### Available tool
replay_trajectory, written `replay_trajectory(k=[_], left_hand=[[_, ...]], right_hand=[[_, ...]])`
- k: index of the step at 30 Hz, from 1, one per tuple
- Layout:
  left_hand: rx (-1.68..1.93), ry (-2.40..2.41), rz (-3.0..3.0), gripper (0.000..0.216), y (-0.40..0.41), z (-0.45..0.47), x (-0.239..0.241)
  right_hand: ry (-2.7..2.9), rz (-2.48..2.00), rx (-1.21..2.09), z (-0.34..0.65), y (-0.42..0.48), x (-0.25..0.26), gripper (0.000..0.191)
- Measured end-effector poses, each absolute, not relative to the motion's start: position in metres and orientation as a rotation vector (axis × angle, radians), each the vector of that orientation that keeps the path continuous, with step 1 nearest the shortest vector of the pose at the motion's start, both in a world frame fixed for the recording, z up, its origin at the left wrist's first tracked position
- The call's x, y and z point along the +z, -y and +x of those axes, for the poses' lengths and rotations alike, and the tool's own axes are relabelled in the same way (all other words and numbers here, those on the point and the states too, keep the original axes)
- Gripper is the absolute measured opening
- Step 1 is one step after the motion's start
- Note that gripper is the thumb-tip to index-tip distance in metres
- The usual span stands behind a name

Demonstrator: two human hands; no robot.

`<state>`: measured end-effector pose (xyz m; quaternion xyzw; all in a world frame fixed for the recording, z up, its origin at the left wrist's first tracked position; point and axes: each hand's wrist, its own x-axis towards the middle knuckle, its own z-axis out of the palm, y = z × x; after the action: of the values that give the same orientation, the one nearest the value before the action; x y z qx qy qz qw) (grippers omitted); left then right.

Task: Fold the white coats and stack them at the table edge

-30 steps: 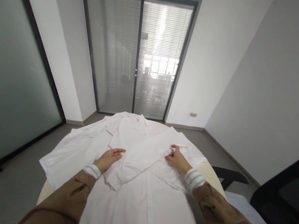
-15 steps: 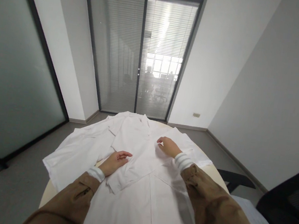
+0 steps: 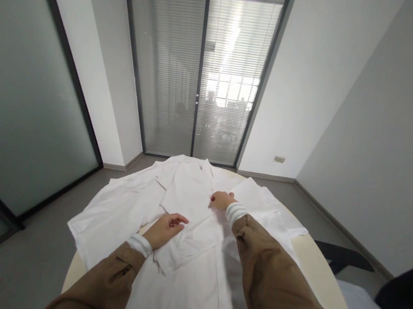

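Head view: left hand [image 3: 166, 228] rests spread flat on the white coat [image 3: 190, 279], one panel folded. Right hand [image 3: 221, 200] at twelve o'clock, grip unclear; sides lie unfolded.

Under the fingers [image 3: 179, 219], the white garment [image 3: 190, 279]: woven cloth, matt, lightly creased, soft at the folds. Right of the fingers, the surface [image 3: 314, 260]: cream, smooth, low sheen; material cannot be determined. Behind the fingers, the sleeves [image 3: 271, 295]: brown cloth, matt, slightly coarse. The cuffs [image 3: 236, 212]: ribbed knit, matt.
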<state>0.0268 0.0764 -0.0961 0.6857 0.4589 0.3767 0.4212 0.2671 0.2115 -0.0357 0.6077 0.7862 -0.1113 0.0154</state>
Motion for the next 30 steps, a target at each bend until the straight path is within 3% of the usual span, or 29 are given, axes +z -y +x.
replay_trajectory(k=[6,11,17,25,30], left_hand=[[0.924,-1.251,1.875,0.030,-0.073,0.028,-0.090],[0.939,-1.305,1.886,0.028,-0.069,0.031,-0.084],[0.954,-1.414,1.921,0.025,-0.077,0.022,-0.093],[0.968,-1.512,1.960,0.028,-0.082,0.018,-0.103],[0.983,-1.462,1.938,0.031,-0.081,0.019,-0.103]], right_hand=[[-2.488,1.947,-0.249,0.273,-0.219,-0.034,0.033],[-2.538,1.892,-0.267,0.282,-0.209,-0.035,0.028],[-2.589,2.011,-0.123,0.296,-0.192,-0.013,0.036],[-2.185,1.896,-0.527,0.374,-0.158,0.007,0.028],[-2.193,1.952,-0.409,0.397,-0.126,-0.016,0.028]])
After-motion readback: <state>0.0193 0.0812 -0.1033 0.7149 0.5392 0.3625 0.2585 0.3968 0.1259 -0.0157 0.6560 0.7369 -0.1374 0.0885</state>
